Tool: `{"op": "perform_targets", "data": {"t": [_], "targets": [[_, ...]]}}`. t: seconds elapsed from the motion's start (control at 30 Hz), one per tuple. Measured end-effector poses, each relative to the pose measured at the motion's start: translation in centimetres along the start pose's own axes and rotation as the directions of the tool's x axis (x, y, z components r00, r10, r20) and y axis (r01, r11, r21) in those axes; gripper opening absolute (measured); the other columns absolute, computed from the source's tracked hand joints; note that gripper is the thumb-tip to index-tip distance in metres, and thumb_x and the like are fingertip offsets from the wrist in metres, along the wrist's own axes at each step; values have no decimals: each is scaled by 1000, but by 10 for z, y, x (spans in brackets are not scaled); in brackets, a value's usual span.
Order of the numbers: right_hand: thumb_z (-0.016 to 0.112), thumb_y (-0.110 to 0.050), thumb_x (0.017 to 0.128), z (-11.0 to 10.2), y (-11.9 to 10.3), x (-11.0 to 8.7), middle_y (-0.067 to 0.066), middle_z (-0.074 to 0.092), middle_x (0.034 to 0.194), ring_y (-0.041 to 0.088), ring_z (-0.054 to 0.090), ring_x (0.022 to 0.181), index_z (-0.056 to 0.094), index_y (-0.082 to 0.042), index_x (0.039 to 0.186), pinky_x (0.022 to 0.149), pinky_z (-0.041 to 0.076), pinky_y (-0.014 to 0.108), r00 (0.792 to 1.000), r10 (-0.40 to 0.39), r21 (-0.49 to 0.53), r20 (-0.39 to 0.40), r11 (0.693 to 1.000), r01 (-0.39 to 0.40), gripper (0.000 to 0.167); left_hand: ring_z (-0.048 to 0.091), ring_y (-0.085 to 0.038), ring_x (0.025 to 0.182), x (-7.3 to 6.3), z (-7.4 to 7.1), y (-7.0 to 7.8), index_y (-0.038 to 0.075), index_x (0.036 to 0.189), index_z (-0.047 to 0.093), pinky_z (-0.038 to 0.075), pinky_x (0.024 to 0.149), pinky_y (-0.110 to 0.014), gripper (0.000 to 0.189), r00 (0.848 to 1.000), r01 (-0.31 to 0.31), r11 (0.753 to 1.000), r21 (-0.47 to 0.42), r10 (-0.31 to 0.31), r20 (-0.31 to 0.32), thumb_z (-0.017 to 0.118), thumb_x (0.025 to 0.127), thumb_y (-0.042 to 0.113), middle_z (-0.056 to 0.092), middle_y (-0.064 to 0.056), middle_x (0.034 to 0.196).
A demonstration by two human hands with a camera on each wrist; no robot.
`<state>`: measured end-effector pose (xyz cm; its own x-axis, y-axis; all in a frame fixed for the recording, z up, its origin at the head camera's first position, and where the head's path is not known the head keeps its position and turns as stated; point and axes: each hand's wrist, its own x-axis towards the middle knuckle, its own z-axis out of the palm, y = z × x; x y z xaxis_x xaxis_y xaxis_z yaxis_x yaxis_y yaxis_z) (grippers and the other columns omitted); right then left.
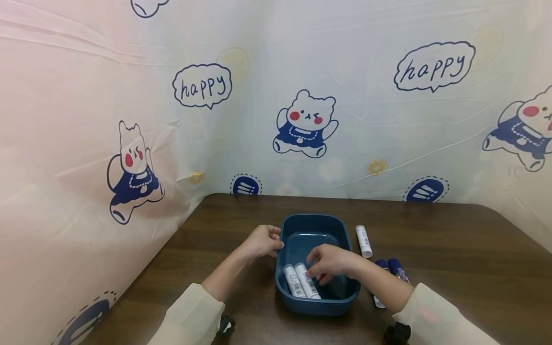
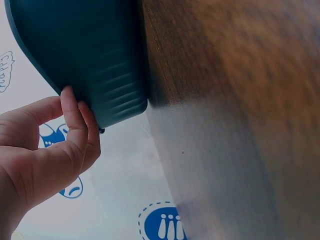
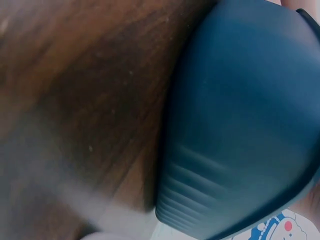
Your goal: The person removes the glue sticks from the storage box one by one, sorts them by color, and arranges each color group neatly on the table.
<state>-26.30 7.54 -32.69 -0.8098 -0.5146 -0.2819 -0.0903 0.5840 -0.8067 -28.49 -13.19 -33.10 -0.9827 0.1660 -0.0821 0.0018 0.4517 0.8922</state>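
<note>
Our left hand [image 1: 264, 240] pinches the bin [image 1: 316, 307]; our right hand [image 1: 333, 261], loosely parted, apparently empty, likely placing tubes [image 1: 307, 281], should lift clear.

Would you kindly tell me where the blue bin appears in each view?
Head: the blue bin is low, slightly right of centre.
Left wrist: upper left, its rim touched by the left hand.
Right wrist: it fills most of the right half.
Shared landmark: the brown wooden table.

The word "happy" stood in two speech bubbles [image 1: 202, 86] on the backdrop [image 1: 258, 28]; print on the white tubes [image 1: 294, 281] was illegible.
</note>
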Motion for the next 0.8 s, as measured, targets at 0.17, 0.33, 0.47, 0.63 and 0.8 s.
{"op": "perform_targets", "data": {"t": [0.17,0.33,0.47,0.63,0.8], "targets": [[67,-4,79,5,0,2,11,56,83,19,59,68,57,4,106,64,55,32,999,30,11,14,999,-30,30,57,-20,73,0,0,-1,-12,127,44,55,67,-35,44,1000,1,1000,1,-1,1,58,86,-3,50,-11,85],[68,-6,79,8,2,5,11,57,85,20,59,69,57,3,104,64,55,32,999,35,-7,23,999,-35,28,58,-20,73,0,0,0,-11,127,45,55,68,-35,44,1000,8,1000,1,-8,3,59,86,-2,51,-11,86],[68,-6,78,9,3,6,11,56,85,19,60,70,57,1,102,64,55,32,998,44,-24,40,999,-43,27,58,-20,73,0,0,-1,-10,127,45,55,68,-35,44,1000,13,1000,5,-13,4,59,86,-2,52,-11,86],[70,-6,77,12,3,7,11,55,86,19,59,70,57,1,102,63,55,32,998,51,-48,39,998,-49,29,58,-21,74,1,0,0,-10,127,45,55,69,-36,44,1000,9,1000,9,-9,-1,59,86,-2,52,-11,85],[72,-6,76,15,2,8,11,54,86,20,58,69,56,1,102,62,55,32,998,60,-64,29,996,-58,30,59,-21,75,1,0,0,-10,127,45,55,69,-36,44,1000,9,1000,11,-9,-4,60,86,-2,52,-12,87]]}}
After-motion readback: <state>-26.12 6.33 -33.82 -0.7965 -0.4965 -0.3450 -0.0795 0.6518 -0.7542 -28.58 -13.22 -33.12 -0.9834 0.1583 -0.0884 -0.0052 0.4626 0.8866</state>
